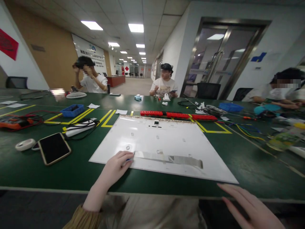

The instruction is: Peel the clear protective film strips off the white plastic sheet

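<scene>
A large white panel [147, 136] lies flat on the green table. Across its near half stretches a grey flat ribbon cable [176, 159], with a kink near its middle. My left hand [116, 167] rests over the panel's near left part, fingers bent together around the cable's left end; a bit of blue shows between thumb and fingers. At the table's front edge on the right, my right hand [250, 205] is off the panel, its fingers stretched out and slightly apart, with nothing in them. Small marks and slots dot the panel.
Red strips [176, 115] lie behind the panel. On the left are a phone [54, 149], a white cabled device [81, 127], a blue bin [72, 110] and an orange meter [15, 122]. Wires and a bottle [286, 138] stand right. Several people sit around the table.
</scene>
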`<state>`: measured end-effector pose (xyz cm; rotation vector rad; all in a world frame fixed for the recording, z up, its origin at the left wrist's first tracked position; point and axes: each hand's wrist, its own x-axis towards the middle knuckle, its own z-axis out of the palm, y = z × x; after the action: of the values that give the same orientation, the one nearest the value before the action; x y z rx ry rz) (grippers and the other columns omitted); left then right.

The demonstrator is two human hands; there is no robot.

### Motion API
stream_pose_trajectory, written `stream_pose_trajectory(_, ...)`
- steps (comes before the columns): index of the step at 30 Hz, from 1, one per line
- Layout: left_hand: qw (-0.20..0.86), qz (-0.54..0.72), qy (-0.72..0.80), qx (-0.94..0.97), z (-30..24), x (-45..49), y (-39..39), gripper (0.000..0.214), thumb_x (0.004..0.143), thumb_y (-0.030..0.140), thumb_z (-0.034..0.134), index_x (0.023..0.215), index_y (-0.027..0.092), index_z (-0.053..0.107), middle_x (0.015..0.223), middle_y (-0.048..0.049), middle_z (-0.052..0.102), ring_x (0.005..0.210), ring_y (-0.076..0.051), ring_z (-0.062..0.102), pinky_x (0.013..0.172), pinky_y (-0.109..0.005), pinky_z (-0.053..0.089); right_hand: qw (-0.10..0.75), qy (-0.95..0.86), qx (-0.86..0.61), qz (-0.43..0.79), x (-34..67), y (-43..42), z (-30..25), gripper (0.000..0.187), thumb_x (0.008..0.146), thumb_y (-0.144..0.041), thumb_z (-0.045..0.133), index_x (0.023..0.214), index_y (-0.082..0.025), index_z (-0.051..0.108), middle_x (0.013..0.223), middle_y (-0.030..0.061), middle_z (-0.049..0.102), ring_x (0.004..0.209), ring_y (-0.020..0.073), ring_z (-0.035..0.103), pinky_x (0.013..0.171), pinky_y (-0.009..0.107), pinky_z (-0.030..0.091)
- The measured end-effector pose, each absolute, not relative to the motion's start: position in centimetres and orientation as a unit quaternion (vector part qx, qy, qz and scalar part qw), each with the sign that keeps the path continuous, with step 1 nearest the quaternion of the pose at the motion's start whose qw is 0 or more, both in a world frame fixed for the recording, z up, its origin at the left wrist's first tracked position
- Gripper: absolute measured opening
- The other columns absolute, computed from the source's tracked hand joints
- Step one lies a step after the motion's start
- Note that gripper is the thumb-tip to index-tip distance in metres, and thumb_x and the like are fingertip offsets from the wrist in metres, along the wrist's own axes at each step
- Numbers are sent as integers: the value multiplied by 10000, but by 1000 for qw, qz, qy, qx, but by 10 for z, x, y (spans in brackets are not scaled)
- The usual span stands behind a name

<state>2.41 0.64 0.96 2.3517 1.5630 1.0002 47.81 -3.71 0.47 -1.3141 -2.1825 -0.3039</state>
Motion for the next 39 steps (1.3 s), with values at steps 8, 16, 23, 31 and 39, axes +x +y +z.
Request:
stream_pose_trajectory(8,107,311,529,782,16,38,8,274,955,308,372,1128,271,581,1154,-45,579,1083,-217,520,926,-366,439,280,-795,-531,-82,440,57,-4,472,813,-454,494,1156,-132,540,1246,136,514,1124,288,498,934,450,442)
stream_pose_trajectory(16,71,333,586,736,6,34,14,260,922,302,430,1127,226,571,1156,-82,559,1069,-247,517,916,-410,426,235,-766,-574,167,409,94,33,309,731,-390,414,843,-170,601,874,76,637,816,227,596,770,355,462)
stream_pose_trajectory(23,72,324,602,727,10,38,18,287,864,275,512,1145,245,561,1101,-65,559,995,-241,527,867,-397,433,205,-785,-554,185,390,104,55,316,814,-435,405,882,-192,595,831,40,646,675,181,585,661,295,414)
stream_pose_trajectory(31,98,339,624,698,7,37,14,343,857,302,526,1197,256,518,1118,-70,523,994,-246,524,882,-401,432,-3,-845,-523,110,322,106,74,204,727,-284,607,907,-188,620,891,66,650,817,238,593,616,264,326)
stream_pose_trajectory(39,89,381,674,627,2,32,14,506,885,322,479,1358,255,311,1277,-98,391,1092,-264,493,935,-436,412,172,-875,-395,221,293,137,62,110,818,-248,514,774,-178,587,799,16,617,767,167,570,641,234,373)
